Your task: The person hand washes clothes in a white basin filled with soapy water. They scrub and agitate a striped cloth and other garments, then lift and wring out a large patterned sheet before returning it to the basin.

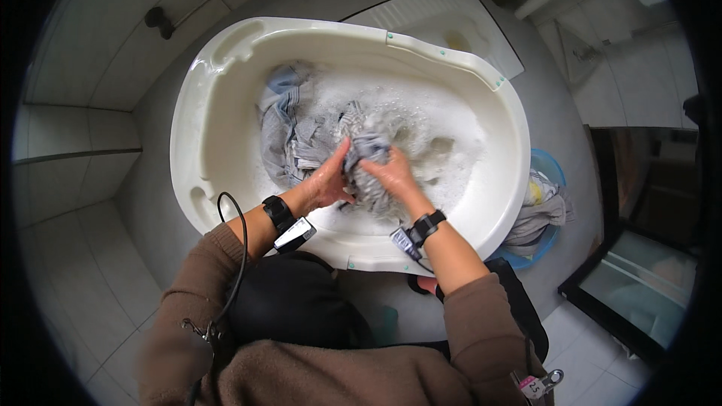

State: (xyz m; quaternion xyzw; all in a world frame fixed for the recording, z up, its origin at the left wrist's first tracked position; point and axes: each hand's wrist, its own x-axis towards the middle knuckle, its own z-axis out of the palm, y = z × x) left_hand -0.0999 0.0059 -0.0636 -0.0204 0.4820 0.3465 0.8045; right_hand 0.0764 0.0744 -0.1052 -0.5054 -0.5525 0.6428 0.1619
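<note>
A bunched, wet grey cloth (370,146) with stripes is held between my two hands over the suds in a cream plastic baby bathtub (189,118). From the left, my left hand (330,180) grips its edge, thumb up and fingers lower down. My right hand (395,172) pinches the bunch from the right, slightly blurred. The cloth's lower part hangs into white foam (457,163). Left of the hands, a heap of wet grey-blue fabric (279,124) rests in the tub; whether it joins the held cloth is not clear.
A blue basin (550,163) with clothes (536,220) stands by the tub's right side. Beyond the tub lies a squat toilet (428,17). At lower right is a dark-framed glass panel (632,287). A black cable (242,259) runs along my left arm.
</note>
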